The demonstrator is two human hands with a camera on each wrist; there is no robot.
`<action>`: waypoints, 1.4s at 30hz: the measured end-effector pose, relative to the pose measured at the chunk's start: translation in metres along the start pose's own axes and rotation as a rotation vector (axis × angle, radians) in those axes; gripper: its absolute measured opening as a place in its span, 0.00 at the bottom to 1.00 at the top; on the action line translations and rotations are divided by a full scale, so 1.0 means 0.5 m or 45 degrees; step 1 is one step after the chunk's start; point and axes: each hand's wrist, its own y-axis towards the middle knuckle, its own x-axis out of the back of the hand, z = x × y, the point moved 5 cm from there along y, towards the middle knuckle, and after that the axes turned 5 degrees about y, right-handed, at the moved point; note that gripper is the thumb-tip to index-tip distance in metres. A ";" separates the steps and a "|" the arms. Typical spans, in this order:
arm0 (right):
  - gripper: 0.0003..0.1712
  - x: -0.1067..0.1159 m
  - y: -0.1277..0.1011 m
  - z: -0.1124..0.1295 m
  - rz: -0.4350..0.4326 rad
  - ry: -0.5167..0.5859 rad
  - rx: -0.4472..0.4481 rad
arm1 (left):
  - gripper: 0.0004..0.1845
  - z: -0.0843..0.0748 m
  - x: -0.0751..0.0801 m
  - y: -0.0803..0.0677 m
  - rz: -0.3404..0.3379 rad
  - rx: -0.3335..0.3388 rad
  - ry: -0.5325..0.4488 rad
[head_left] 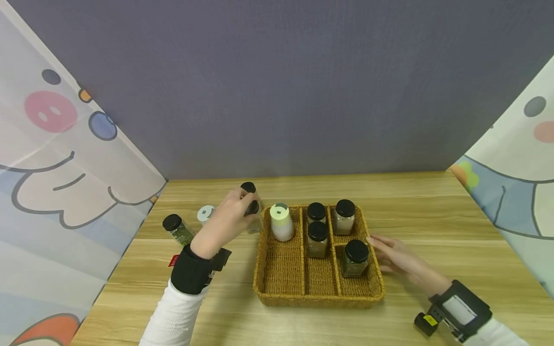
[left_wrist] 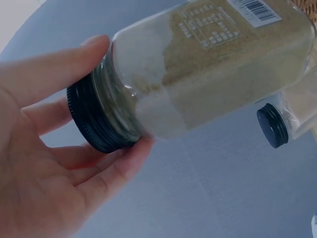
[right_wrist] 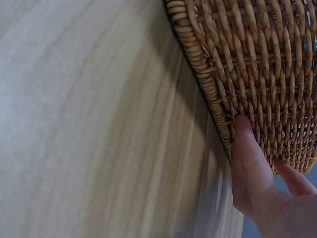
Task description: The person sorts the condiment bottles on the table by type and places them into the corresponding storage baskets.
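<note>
Both hands are engaged and stand well apart, on either side of the basket (head_left: 318,302). The left hand (head_left: 222,221) grips the held jar (left_wrist: 213,74) by its black lid, thumb on one side and fingers on the other; this top grip presumably keeps the glass body free of the fingers. The held jar is located just beside the basket's left rim; whether its base touches the tabletop (head_left: 225,312) cannot be determined. Its contents are a tan powder, and a barcode label shows on the glass. A second jar (left_wrist: 272,126), also black-lidded, is near it, largely hidden by the hand in the head view. The right hand (head_left: 400,259) has its fingers extended against the basket's right wall, not wrapped round it, apparently to steady the basket. Inside, the left compartment holds a white bottle (head_left: 282,228) toward the back. The middle one holds two jars (head_left: 317,242), one behind the other, and the two small right compartments hold one jar apiece, a spacing that dividers would help maintain. Left of the basket, a green jar (head_left: 179,231) is on the tabletop, with a white container (head_left: 205,213) and a red tag (head_left: 173,260) partly obscured by the left arm and hand.
</note>
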 end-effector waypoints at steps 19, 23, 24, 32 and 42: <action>0.44 0.000 0.000 0.001 -0.005 0.015 -0.001 | 0.17 -0.042 -0.009 0.007 -0.009 -0.131 0.029; 0.44 0.000 0.000 0.000 -0.006 0.007 -0.003 | 0.18 -0.056 -0.009 0.007 -0.011 -0.159 0.039; 0.44 0.000 0.000 0.000 -0.007 0.008 -0.005 | 0.18 -0.059 -0.011 0.007 -0.014 -0.168 0.042; 0.44 0.000 0.000 -0.001 -0.004 0.001 -0.005 | 0.17 -0.087 -0.014 0.006 -0.027 -0.232 0.068; 0.43 -0.001 -0.001 0.002 -0.005 0.011 -0.001 | 0.19 -0.112 -0.022 0.006 0.060 -0.242 0.077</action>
